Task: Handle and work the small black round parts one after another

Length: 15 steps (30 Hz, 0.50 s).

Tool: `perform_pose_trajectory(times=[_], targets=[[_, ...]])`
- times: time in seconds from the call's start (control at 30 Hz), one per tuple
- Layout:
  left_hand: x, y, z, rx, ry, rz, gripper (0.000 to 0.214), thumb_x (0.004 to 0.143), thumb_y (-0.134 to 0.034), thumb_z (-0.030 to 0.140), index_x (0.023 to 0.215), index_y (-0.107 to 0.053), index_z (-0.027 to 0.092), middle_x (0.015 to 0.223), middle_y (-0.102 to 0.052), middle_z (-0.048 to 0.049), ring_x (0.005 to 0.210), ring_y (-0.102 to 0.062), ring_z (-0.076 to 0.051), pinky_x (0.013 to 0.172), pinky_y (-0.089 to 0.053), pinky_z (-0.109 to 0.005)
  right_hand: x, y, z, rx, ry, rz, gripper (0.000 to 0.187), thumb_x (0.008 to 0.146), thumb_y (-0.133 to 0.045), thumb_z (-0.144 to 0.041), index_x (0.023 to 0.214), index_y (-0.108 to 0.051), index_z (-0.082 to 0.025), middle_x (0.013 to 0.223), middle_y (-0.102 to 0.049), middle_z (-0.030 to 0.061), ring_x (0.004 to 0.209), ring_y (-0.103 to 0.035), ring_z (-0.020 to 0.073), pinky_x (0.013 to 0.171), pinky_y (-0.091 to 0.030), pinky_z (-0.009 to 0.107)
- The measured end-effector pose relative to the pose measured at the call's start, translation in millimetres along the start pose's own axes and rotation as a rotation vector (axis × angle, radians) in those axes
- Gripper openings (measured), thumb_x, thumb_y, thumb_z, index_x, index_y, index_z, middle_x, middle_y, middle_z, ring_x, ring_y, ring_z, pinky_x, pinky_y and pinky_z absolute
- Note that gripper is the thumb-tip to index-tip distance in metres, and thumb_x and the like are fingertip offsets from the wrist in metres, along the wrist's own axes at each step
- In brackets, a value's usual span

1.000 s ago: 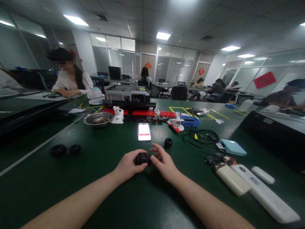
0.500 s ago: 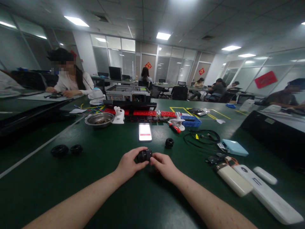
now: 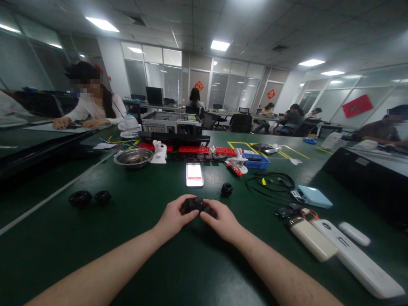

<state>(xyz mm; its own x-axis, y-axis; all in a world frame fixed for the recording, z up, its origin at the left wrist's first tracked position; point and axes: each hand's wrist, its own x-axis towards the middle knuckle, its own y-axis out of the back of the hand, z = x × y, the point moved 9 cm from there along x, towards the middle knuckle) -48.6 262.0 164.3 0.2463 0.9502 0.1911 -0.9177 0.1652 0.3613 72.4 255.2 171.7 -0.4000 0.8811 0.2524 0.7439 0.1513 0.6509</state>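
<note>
A black cable gland [image 3: 194, 205] with a ribbed, nut-like body lies between my two hands, just above the green table. My left hand [image 3: 174, 214] wraps its left side, thumb below and fingers over the top. At its right end my right hand [image 3: 221, 219] grips with thumb and fingers; part of that end is hidden. Beyond my right hand stands a separate black ring-shaped part [image 3: 227, 189]. Two similar black parts, a larger one [image 3: 80, 198] and a smaller one [image 3: 102, 197], rest off to the left.
A lit phone [image 3: 194, 174] lies straight ahead. Behind it are a metal bowl [image 3: 133, 159], a red-handled screwdriver [image 3: 234, 170] and a blue tray [image 3: 256, 160]. Black cables [image 3: 270, 182], a light-blue box [image 3: 315, 196] and a cream power bank [image 3: 312, 239] occupy the right. Co-workers sit around.
My right hand's fingers have moved up and around the cable gland's right end, its thumb now lower. The gland looks slightly turned and more covered. My left hand keeps its hold.
</note>
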Motion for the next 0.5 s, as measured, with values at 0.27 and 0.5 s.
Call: perform_pose_trajectory(times=[0.27,0.5], targets=[[-6.9,-6.5,19.3,0.325,-0.195,-0.089,0.043,0.066,-0.06,0.031,0.109,-0.053,0.027,0.106,-0.06,-0.0011,0.098,-0.054,-0.02,0.086,-0.041,-0.033,5.0,-30.8,42.5,0.541,-0.32,-0.131,0.043,0.075,-0.04,-0.056,0.063,-0.048,-0.015,0.051,-0.049,-0.0017,0.04,-0.043,0.0076,0.039,-0.036,0.02],[0.1,-6.9,-5.1,0.06,0.048,-0.107,0.04,0.075,-0.046,0.046,0.099,-0.056,0.017,0.092,-0.063,-0.0071,0.085,-0.058,-0.023,0.075,-0.044,-0.035,3.2,-4.5,8.2,0.199,-0.022,-0.008,0.034,0.071,-0.059,-0.027,0.102,-0.052,-0.017,0.083,-0.057,0.0027,0.07,-0.053,0.0128,0.062,-0.043,0.026]])
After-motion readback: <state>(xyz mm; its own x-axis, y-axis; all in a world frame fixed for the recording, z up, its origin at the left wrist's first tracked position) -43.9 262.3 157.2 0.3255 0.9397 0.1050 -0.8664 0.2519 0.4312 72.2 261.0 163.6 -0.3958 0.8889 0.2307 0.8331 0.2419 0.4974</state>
